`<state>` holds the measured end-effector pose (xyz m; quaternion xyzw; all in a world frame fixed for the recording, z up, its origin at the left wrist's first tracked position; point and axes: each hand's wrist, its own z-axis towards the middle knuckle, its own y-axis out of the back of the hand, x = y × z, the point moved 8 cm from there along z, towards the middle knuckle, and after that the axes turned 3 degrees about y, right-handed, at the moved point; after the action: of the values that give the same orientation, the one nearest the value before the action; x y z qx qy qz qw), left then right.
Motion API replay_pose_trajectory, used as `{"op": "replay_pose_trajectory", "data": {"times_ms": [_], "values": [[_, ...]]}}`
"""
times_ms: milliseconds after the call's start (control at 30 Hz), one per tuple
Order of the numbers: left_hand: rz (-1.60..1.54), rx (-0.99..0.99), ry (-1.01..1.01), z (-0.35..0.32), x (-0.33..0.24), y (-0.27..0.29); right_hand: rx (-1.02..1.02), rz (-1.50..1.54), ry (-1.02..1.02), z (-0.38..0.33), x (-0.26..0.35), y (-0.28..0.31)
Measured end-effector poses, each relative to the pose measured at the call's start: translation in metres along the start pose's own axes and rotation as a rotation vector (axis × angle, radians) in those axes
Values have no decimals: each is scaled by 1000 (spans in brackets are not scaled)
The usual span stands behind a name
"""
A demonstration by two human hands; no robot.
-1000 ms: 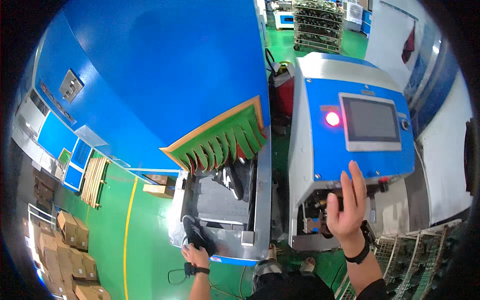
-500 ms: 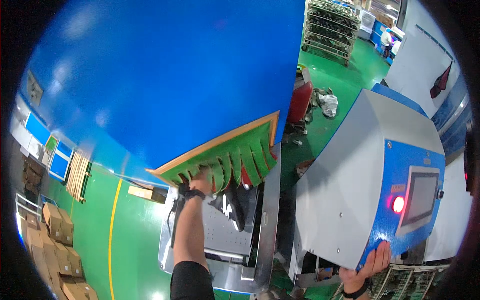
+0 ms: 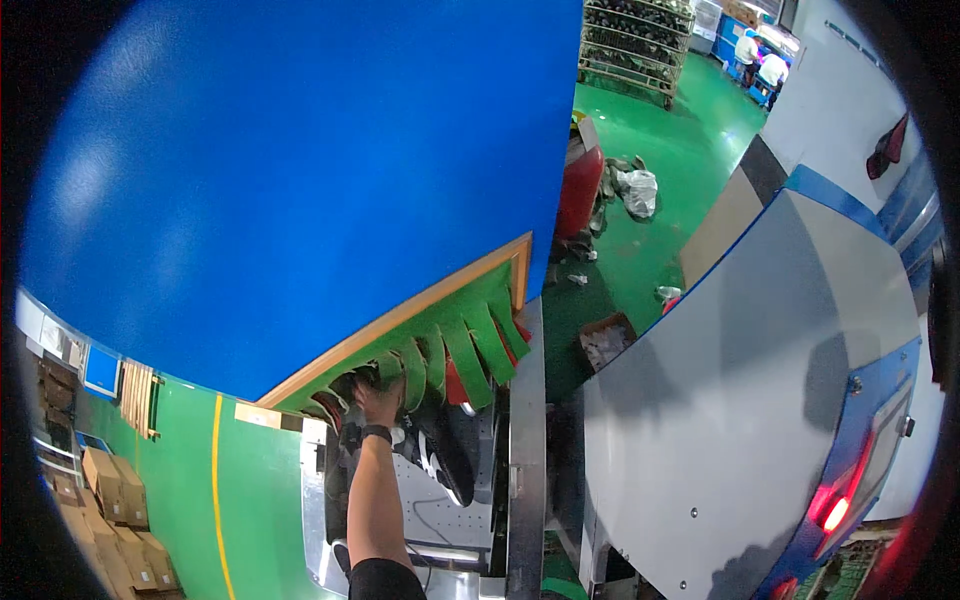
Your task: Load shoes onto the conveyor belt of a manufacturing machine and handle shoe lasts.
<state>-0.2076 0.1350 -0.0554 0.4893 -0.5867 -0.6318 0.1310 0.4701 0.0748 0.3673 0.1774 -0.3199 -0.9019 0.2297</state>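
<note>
My left hand (image 3: 378, 402) reaches in under a curtain of green strips (image 3: 440, 350) at the mouth of a big blue machine housing (image 3: 330, 180). Its fingers are partly lost among the strips and dark shapes, so whether they grip anything is unclear. Right beside it, a black shoe (image 3: 447, 462) with white stripes lies on a perforated metal conveyor plate (image 3: 440, 505), partly under the strips. More dark footwear seems to lie left of the hand, blurred and half covered. Something red shows behind the strips. My right hand is out of view.
At the right stands a grey machine cover (image 3: 700, 430) with a glowing red button (image 3: 836, 514). Beyond it are a red bin (image 3: 580, 190), a white bag (image 3: 637, 192) and a loaded rack (image 3: 636, 45). Cardboard boxes (image 3: 115, 485) are stacked at the left; people work far off.
My right hand, earlier on the blue panel's lower edge, has gone from view. My left hand has moved slightly left and down in the picture. The whole view has shifted, with the red button now lower right.
</note>
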Motion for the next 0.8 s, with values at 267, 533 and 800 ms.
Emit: {"op": "replay_pose_trajectory", "data": {"times_ms": [267, 533, 800], "values": [[-11, 74, 378, -70, -40, -18, 42, -89, 65, -6, -6, 8], [-168, -363, -229, -95, -38, 5, 21, -54, 97, -11, 6, 26], [-393, -149, -68, -99, -1, -5, -41, -83, 129, 1, 23, 22]]}}
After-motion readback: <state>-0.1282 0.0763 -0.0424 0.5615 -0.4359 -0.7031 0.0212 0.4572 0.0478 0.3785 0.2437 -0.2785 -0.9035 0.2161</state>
